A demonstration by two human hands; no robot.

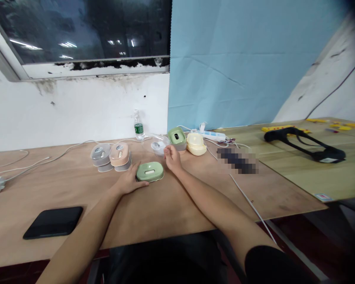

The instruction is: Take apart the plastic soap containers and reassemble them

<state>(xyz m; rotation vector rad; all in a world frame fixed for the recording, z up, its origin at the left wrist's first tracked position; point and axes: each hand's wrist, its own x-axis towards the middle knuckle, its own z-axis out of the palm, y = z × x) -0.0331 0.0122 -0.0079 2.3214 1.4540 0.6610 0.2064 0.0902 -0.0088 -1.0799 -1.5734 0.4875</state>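
L hand [130, 179] is lying palm-down on the plywood desk [62, 189], open w/ fingers [140, 182] stretched out, tips touching the left end of a sage-green lidded soap box [150, 171] but not gripping it. Box is sitting flat on the desk, in front of the main row of items & between both hands. R hand [173, 157] is half-curled just right of a small clear round dish [158, 148], very close to it; can't tell if it's touching the dish or holding anything. Behind L hand, a gray soap box [100, 154] & a peach soap box [120, 154] are standing side by side. Behind R hand, a second green soap box [176, 139] is sitting right next to a cream soap box [196, 144]. Water bottle w/ green label [139, 128] is standing upright near the wall, & a white power strip [213, 136] is lying behind the cream box w/ white cables running along the desk. A pixelated object [238, 160] is lying to the right, too blurred to tell. Black tablet [53, 222] is lying face-up near the front-left edge. Further right, a black strap [304, 145] & yellow pieces [278, 128] are lying on a second board [298, 181].
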